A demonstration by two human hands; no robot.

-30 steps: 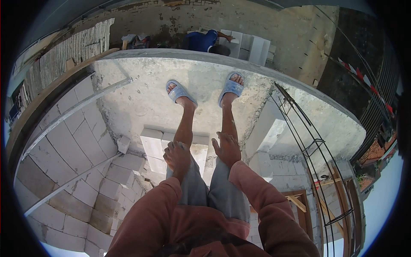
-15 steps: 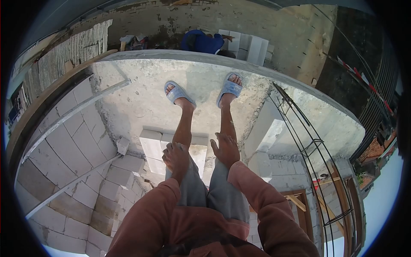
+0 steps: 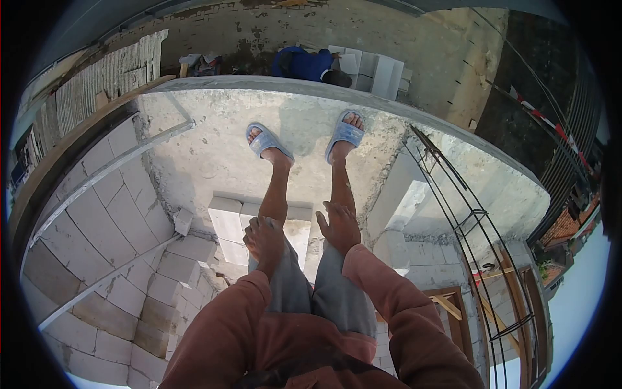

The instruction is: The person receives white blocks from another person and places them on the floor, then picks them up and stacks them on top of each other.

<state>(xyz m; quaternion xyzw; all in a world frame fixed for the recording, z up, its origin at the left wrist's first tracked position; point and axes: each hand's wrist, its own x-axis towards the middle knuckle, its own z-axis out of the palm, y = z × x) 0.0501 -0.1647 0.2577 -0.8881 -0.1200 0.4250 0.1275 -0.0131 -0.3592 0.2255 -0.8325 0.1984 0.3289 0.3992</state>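
My left hand (image 3: pixel 264 241) rests on one knee of my grey trousers (image 3: pixel 285 285), its fingers slightly spread over the knee. My right hand (image 3: pixel 340 227) lies on the other knee with the thumb apart from the fingers. Neither hand holds anything. Both my feet, in blue sandals (image 3: pixel 346 133), stand on a rough concrete slab (image 3: pixel 214 139) near its far edge. White blocks (image 3: pixel 227 223) stand beside and behind my legs, partly hidden by them.
Far below the slab edge, a person in blue (image 3: pixel 310 65) bends beside white blocks (image 3: pixel 387 76). At the right rises a steel rebar cage (image 3: pixel 476 220). Metal bars (image 3: pixel 110 168) slant across the left by a block wall (image 3: pixel 97 227). Wooden frames (image 3: pixel 453 308) stand lower right.
The person in blue below has shifted, with the head now showing lower and to the right and the arm drawn in. My hands remain on my knees; the view has moved slightly.
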